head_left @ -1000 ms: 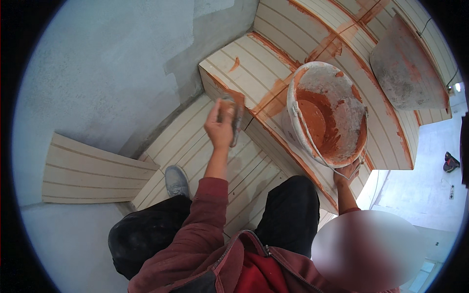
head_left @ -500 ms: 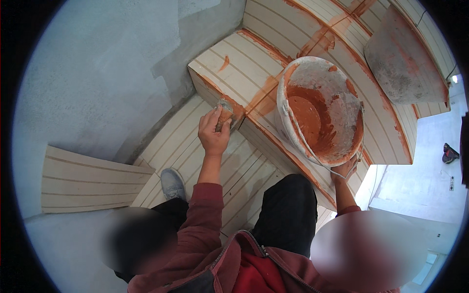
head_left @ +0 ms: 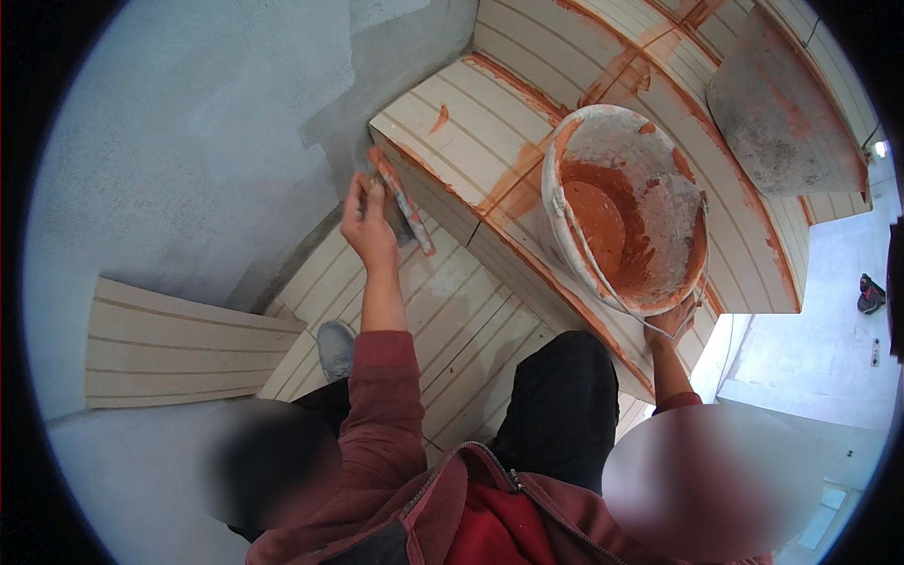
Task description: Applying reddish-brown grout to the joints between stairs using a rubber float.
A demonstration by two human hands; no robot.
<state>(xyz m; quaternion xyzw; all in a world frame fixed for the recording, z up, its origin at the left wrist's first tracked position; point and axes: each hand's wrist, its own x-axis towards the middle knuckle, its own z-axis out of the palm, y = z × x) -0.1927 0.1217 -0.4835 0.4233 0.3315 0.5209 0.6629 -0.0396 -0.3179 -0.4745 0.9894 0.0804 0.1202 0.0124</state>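
My left hand [head_left: 367, 226] is closed on a flat spreader [head_left: 403, 202], seen nearly edge-on and smeared with orange paste. It is by the front edge of the tiled step [head_left: 452, 141], near the corner with the wall. An orange line of paste runs along that edge. My right hand [head_left: 673, 325] is wrapped round the near lower side of a grey-white bucket [head_left: 556, 217], partly hidden by its rim and wire handle. Tilted toward me on the step, the bucket shows orange paste [head_left: 593, 221] at its bottom and smeared up its walls.
Another stained bucket [head_left: 786, 113] is on the upper steps at right. Orange paste marks the joints [head_left: 617, 75] between tiles. A grey plastered wall [head_left: 207, 122] rises at left, above a striped tile panel [head_left: 179, 348]. My shoe [head_left: 335, 350] is on the striped floor.
My left hand has moved left and slightly up along the step edge toward the wall, turning the spreader edge-on. An orange line now shows along that edge. My right hand stays at the bucket.
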